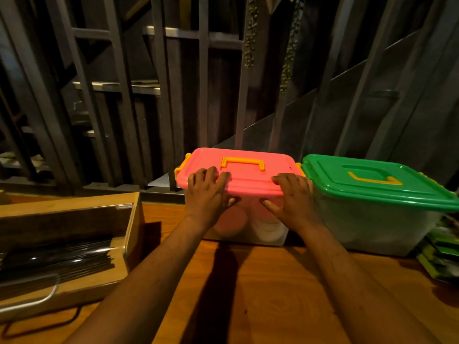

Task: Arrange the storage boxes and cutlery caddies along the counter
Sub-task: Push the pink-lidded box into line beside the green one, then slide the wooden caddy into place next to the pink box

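A clear storage box with a pink lid (pixel 248 173) and yellow handle stands on the wooden counter (pixel 260 294) near its far edge. My left hand (pixel 207 192) grips the lid's front left edge, fingers on top and thumb on the front wall. My right hand (pixel 291 194) holds the front right edge the same way. Touching its right side is a bigger clear box with a green lid (pixel 372 180). A wooden cutlery caddy (pixel 64 244) holding dark straws or sticks sits at the left.
Green packets (pixel 442 254) are stacked at the right edge beside the green-lidded box. A metal handle (pixel 37 300) lies at the caddy's front. Dark wooden slats and a glass panel rise behind the counter.
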`<move>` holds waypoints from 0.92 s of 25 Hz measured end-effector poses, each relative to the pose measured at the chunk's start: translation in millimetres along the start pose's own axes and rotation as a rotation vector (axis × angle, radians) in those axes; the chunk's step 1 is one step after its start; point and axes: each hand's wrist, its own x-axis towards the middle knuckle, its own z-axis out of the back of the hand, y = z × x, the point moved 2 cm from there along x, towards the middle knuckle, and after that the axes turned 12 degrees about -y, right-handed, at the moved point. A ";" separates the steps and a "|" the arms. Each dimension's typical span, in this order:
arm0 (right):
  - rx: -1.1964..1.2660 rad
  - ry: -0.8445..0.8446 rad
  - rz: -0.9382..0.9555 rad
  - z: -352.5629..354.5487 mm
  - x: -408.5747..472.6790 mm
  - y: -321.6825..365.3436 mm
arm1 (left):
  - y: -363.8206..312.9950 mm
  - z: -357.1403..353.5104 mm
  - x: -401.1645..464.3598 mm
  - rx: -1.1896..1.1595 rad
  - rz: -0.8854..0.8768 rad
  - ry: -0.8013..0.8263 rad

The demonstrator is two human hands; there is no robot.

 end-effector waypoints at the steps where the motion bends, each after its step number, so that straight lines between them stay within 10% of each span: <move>1: -0.009 0.018 -0.001 0.8 -0.1 0.9 | 0.1 2.0 0.1 0.001 -0.001 0.029; 23: 0.512 0.001 0.156 -15.2 -60.2 220.0 | 126.9 157.3 -138.5 0.237 0.315 0.022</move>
